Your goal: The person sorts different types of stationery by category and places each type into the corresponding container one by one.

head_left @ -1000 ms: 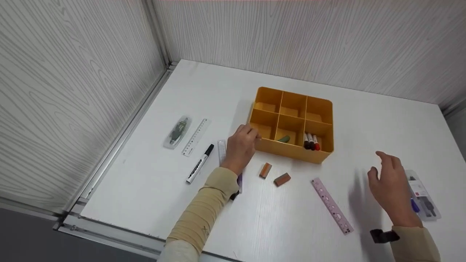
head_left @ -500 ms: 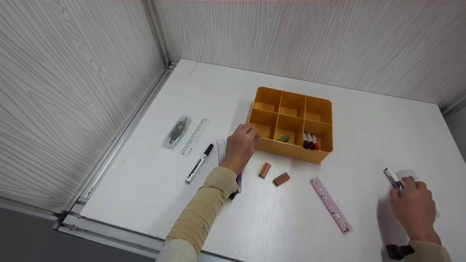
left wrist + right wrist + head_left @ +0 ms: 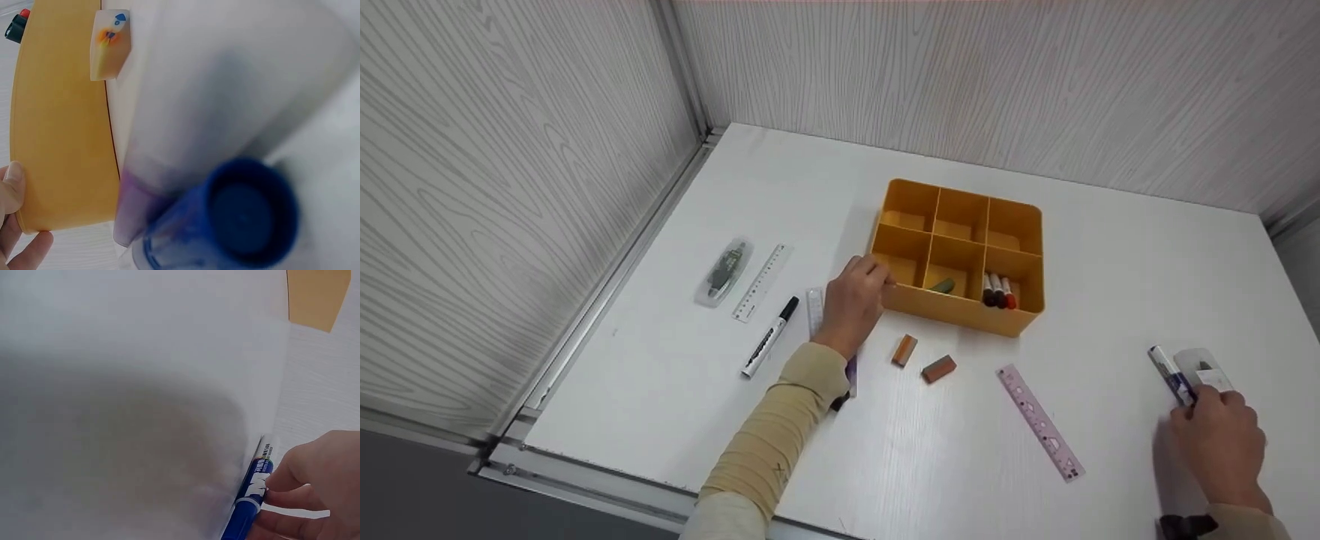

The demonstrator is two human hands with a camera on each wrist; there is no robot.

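My left hand (image 3: 855,304) grips the near left corner of a yellow six-compartment organizer box (image 3: 960,313); in the left wrist view the thumb lies on its wall (image 3: 64,124), with fingers round the edge. Far to the right, my right hand (image 3: 1222,442) pinches a white marker with a blue cap (image 3: 256,486) between thumb and fingers, low over the table. Beside that marker lies a clear plastic case (image 3: 1194,361), partly covered by the hand. Inside the box, several markers (image 3: 999,291) stand in the near right compartment and a green item (image 3: 943,286) lies in the near middle one.
Two orange-brown erasers (image 3: 905,350) and a pink ruler (image 3: 1041,424) lie before the box. To the left are a black-capped marker (image 3: 770,337), a clear ruler (image 3: 762,283) and a green item in a clear case (image 3: 725,271). Another ruler (image 3: 814,306) is partly under my left forearm.
My right hand has come down rightward from above the table onto the blue-capped marker and taken hold of it, then shifted slightly toward me. The left hand stays on the box.
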